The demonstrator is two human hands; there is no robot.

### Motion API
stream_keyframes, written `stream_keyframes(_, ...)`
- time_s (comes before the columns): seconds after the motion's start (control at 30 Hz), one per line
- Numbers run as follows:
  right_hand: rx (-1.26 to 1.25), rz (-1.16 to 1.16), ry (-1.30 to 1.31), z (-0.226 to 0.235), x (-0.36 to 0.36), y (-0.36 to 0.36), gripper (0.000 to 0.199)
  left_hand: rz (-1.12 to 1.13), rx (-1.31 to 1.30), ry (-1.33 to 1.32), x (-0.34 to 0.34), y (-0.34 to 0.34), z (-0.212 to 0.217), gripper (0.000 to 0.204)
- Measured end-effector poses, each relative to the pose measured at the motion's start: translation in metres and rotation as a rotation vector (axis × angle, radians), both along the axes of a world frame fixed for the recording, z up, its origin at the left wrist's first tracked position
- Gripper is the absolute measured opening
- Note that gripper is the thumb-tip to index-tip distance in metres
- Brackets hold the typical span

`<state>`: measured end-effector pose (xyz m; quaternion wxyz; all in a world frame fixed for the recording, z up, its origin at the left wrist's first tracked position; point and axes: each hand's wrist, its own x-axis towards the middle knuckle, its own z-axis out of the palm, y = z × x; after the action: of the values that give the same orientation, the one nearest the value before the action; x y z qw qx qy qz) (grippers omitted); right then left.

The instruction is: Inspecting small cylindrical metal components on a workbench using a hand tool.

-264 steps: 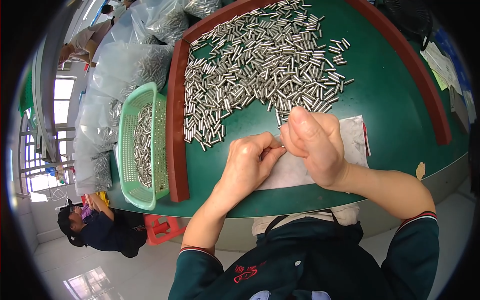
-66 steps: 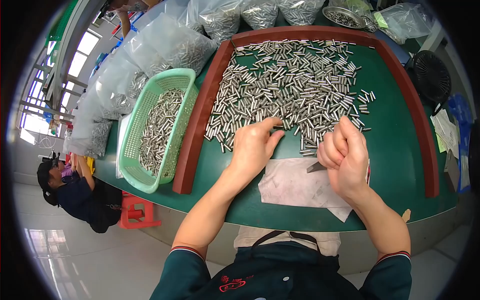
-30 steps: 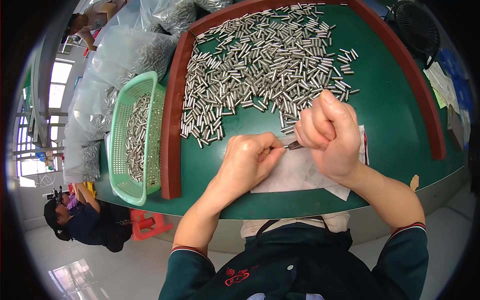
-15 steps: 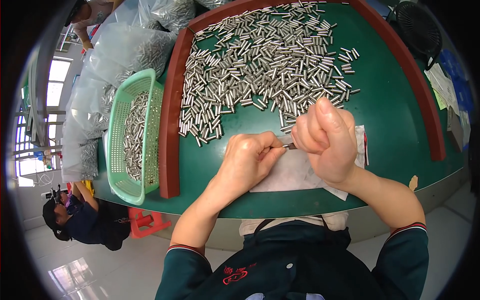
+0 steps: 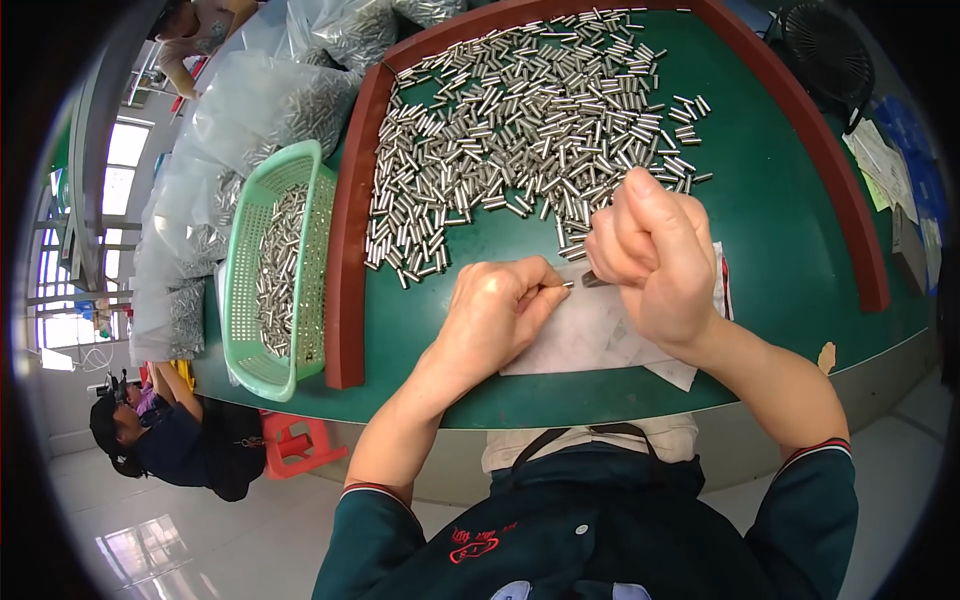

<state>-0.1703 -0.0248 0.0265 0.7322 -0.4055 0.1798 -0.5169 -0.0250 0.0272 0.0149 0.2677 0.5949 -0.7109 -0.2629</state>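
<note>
My left hand [image 5: 500, 310] pinches a small metal pin [image 5: 568, 284] between thumb and fingertips, its shiny end sticking out to the right. Close by on the right, my right hand [image 5: 655, 255] is closed in a fist, thumb up, around a dark tool [image 5: 592, 279]. Only a short brownish-grey end of that tool shows, a little apart from the pin; its kind is hidden. Below both hands a whitish cloth or sheet [image 5: 570, 345] lies on the green tabletop [image 5: 770, 230]. Beyond them spreads a large pile of loose metal pins [image 5: 540, 120].
Dark red rails [image 5: 347, 250] border the pile. Left of them stands a light green basket [image 5: 310, 290] of pins, beside clear bags [image 5: 240, 110] of metal parts. A black fan [image 5: 825, 60] and papers [image 5: 880, 165] sit at the right. Two people are at the left.
The dark tool's end, at the pin half a second ago, now stands apart from it. The right fist has lifted slightly away; the left hand keeps its pinch. The view has shifted a little.
</note>
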Motion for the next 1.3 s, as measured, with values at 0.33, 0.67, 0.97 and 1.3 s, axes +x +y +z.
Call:
stream_keyframes(0.33, 0.082, 0.044, 0.042, -0.007, -0.003, 0.000, 0.042, 0.133, 0.539, 1.377, 0.036, -0.013, -0.001, 0.010)
stream_keyframes(0.67, 0.117, 0.058, 0.009, -0.005, -0.002, -0.004, 0.041, 0.165, 0.568, 1.391, 0.038, -0.016, -0.002, 0.015)
stream_keyframes(0.97, 0.114, 0.051, 0.005, -0.005, -0.002, -0.004, 0.043, 0.250, 0.311, 1.349, 0.058, -0.017, 0.004, 0.036)
stream_keyframes(1.3, 0.142, 0.034, -0.003, -0.006, -0.002, -0.007, 0.043, 0.491, -0.175, -0.250, 0.052, -0.018, 0.002, 0.010)
